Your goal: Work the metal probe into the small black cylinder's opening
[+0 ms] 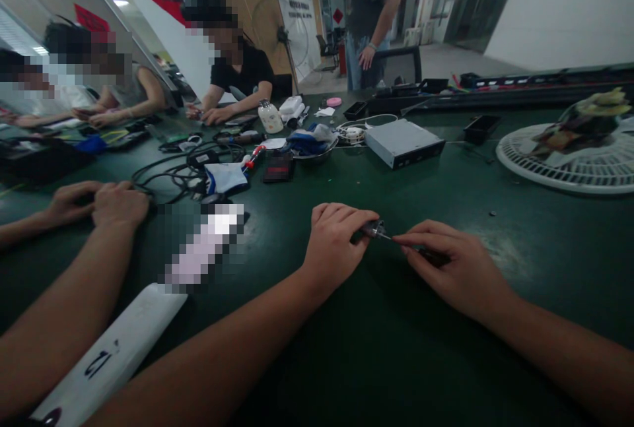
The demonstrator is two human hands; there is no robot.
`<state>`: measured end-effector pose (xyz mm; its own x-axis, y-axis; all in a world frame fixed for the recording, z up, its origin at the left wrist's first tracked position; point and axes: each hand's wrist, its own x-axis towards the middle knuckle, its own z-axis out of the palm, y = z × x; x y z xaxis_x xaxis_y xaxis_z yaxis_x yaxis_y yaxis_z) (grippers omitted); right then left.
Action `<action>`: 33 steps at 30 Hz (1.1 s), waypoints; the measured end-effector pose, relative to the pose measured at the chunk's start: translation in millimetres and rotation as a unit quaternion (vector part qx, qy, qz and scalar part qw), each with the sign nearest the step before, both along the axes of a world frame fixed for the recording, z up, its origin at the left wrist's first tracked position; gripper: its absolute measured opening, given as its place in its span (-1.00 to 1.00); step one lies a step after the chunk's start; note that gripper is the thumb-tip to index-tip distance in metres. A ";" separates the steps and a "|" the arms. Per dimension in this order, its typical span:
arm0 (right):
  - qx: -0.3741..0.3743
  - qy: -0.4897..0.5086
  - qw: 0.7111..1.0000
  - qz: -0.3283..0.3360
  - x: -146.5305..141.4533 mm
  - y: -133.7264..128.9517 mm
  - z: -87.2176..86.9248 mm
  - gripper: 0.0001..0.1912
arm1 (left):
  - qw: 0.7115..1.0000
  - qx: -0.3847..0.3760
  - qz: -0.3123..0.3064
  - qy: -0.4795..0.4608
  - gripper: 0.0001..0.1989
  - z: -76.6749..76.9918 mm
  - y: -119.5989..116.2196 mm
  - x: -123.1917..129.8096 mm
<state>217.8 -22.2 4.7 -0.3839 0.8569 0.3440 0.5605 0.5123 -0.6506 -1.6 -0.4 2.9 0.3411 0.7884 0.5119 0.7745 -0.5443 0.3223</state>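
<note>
Near the middle of the green table, my left hand (pixel 333 242) is closed around a small dark part with a shiny metal end (pixel 375 229). Most of that part is hidden under the fingers, so its kind does not show. My right hand (pixel 453 265) pinches a thin screwdriver (pixel 388 237), its handle mostly covered by my palm. The slim metal shaft points left and reaches the metal end of the part; whether it sits in a screw cannot be made out.
Another person's hands (pixel 119 202) rest at the left, beside a long white object (pixel 123 334) and a blurred-out phone-like screen (pixel 208 245). Cables (pixel 173 166), a grey disc drive (pixel 403 140), and a white fan grille (pixel 559 169) lie farther back. Several people are around the table.
</note>
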 end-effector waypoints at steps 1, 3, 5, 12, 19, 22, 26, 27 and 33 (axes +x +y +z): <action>-0.004 -0.004 1.000 0.003 0.0 0.3 -0.2 -0.76 | 1.000 0.001 0.002 -0.002 -0.72 0.0 0.0 -0.1; -0.009 -0.014 1.000 -0.004 -0.5 1.0 -0.1 -0.77 | 1.000 0.000 0.006 -0.003 -0.73 0.0 0.2 -0.2; -0.011 -0.023 1.000 -0.018 -1.5 1.9 0.2 -0.78 | 1.000 -0.006 0.005 -0.004 -0.73 0.0 0.7 -0.2; 0.010 -0.016 0.999 -0.047 -2.4 2.0 -0.7 -0.77 | 0.999 -0.034 -0.042 -0.004 -0.72 -2.6 3.2 0.0; 0.019 -0.023 1.000 0.005 0.0 1.3 0.1 -0.73 | 1.000 -0.013 -0.027 0.009 -0.75 -2.0 1.6 0.2; 0.024 -0.020 0.999 0.018 -0.2 1.7 -0.6 -0.73 | 1.000 -0.014 -0.022 0.010 -0.76 -0.9 0.6 0.6; 0.033 -0.018 0.999 0.024 -0.3 1.0 -1.5 -0.74 | 1.000 -0.014 -0.018 0.011 -0.76 -0.9 0.6 1.0; 0.035 -0.019 0.999 0.026 -0.2 0.6 -1.6 -0.74 | 1.000 -0.014 -0.017 0.013 -0.76 -1.2 0.8 1.0; 0.043 -0.039 0.996 0.064 -0.4 -1.9 -1.9 -0.70 | 0.999 -0.035 -0.011 0.029 -0.76 -3.8 2.6 -0.1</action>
<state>217.4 -24.1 2.8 -0.5171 0.7672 0.3794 0.5339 0.6356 -0.5577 -1.7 2.2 -0.9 0.3854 0.8138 0.4350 0.7816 -0.5385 0.3149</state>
